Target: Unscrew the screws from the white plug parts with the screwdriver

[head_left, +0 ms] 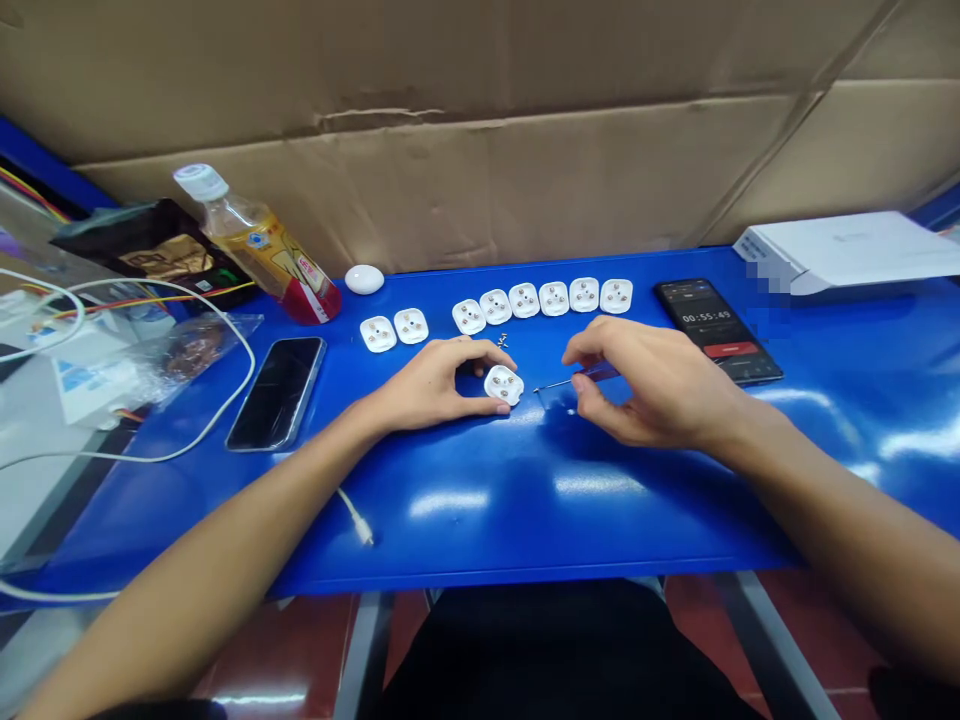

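Near the middle of the blue table [450,540], my left hand [442,383] grips a white plastic piece [502,385] between thumb and fingers. Several metal contacts or screws show on its face. My right hand [652,385] holds a thin screwdriver [556,384], whose tip points left, a little to the right of the white piece and apart from it. A small pile of screws [503,341] lies just behind the held piece. Behind both hands stands a row of similar white pieces [554,298], with two more [411,326] to the left.
A dark phone [276,394], a cable plug [363,530], a tilted bottle [274,255] and a white oval object [364,279] are on the left. At the right lie a phone showing a timer [712,325] and a white box [847,250]. Cardboard [525,190] rises behind the table.
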A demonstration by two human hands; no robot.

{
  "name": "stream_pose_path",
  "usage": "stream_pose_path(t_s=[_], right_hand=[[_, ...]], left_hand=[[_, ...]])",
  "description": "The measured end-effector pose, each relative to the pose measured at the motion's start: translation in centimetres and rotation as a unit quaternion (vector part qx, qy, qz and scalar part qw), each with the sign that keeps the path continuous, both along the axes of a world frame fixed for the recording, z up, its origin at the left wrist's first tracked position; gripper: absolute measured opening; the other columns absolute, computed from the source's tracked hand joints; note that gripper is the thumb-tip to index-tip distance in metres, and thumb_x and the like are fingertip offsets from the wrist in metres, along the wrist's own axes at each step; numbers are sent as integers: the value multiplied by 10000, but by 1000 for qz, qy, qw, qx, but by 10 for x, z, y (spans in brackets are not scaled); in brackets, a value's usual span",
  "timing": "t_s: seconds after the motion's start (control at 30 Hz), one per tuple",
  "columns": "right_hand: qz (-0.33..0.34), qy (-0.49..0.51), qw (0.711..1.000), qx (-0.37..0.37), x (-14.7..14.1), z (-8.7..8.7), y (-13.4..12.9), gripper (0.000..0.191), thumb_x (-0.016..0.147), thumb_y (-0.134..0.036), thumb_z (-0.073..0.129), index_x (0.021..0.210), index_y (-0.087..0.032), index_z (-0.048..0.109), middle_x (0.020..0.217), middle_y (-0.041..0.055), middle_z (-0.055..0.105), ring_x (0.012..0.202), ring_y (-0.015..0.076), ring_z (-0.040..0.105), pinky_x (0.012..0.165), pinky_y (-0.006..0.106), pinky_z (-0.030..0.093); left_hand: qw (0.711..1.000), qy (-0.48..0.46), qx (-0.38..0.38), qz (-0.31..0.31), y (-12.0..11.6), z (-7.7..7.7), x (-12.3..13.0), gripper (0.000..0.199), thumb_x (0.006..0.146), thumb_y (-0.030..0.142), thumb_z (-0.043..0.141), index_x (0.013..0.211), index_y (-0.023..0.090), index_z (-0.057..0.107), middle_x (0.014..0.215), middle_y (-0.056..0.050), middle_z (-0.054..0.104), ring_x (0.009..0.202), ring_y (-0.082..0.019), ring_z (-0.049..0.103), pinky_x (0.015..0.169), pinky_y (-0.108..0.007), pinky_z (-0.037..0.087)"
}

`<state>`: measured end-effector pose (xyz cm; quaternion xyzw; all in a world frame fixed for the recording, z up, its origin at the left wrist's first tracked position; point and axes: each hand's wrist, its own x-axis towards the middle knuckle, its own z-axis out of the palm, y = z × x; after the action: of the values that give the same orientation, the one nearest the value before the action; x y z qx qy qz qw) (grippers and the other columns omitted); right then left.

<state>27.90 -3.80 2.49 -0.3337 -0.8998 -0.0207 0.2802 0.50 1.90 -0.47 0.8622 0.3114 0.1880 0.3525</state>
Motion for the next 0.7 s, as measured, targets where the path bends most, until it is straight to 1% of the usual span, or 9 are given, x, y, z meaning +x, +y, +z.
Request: stream_pose_path(t_s=[0.13,0.27,0.33,0.4,0.43,0.5,0.57,0.63,0.7], right_hand=[[-3,3,1000,-10,1,0,0,164,926,-162,554,1079,-211,591,939,64,735,775,212,693,703,351,548],[-14,26,1000,-1,1,-2,1,155,940,-170,562,1084,-208,607,953,75,732,822,236,702,730,376,562],[-24,26,999,-3,0,-4,4,139,972,-195,561,1104,-199,608,987,92,725,875,253,705,763,394,566],[-38,6,999,-16,-1,-7,6,138,1015,-224,541,1136,-191,599,1023,110,713,922,265,698,789,406,561],[-47,-7,999,-24,-1,-9,8,145,1035,-234,522,1152,-188,593,1038,117,707,939,269,693,794,410,556],[-62,-26,997,-43,-2,-12,10,159,1062,-251,489,1175,-188,581,1060,123,697,949,272,682,779,405,543],[-68,-35,995,-59,-4,-15,11,164,1072,-262,477,1183,-189,574,1087,126,692,951,269,675,757,392,533],[-72,-34,995,-61,-4,-16,12,161,1072,-261,482,1184,-188,572,1105,130,689,959,268,672,750,384,529],[-75,-32,996,-47,-5,-16,12,160,1074,-250,476,1182,-182,574,1100,133,689,966,269,671,756,382,529]], left_hand=[[1000,2,2,-3,0,0,-1,486,845,483,844,1246,226,748,1109,-39,757,946,-193,653,851,-305,492],[1000,-12,-12,-1,2,0,-2,543,820,505,862,1266,222,737,1155,-60,756,948,-201,649,861,-316,497],[999,-29,-6,19,4,-1,-2,487,874,504,810,1256,211,731,1184,-78,744,927,-196,645,848,-322,500],[998,-48,3,40,5,-1,-1,407,965,500,700,1242,204,728,1249,-100,722,958,-203,651,857,-337,509],[997,-56,4,45,6,-1,-1,387,1005,497,638,1241,204,728,1294,-109,707,1016,-219,657,893,-352,516],[997,-66,5,44,6,0,-1,389,1059,492,535,1241,209,730,1373,-115,681,1195,-262,637,1027,-402,501],[997,-66,4,38,6,0,-1,414,1087,490,470,1232,214,741,1424,-111,661,1350,-287,574,1163,-447,429],[997,-64,-2,30,4,0,-1,434,1097,492,443,1230,219,752,1460,-106,642,1423,-288,532,1232,-457,371],[998,-62,-8,19,3,-1,0,444,1099,492,437,1250,219,753,1487,-104,625,1441,-287,523,1250,-454,360]])
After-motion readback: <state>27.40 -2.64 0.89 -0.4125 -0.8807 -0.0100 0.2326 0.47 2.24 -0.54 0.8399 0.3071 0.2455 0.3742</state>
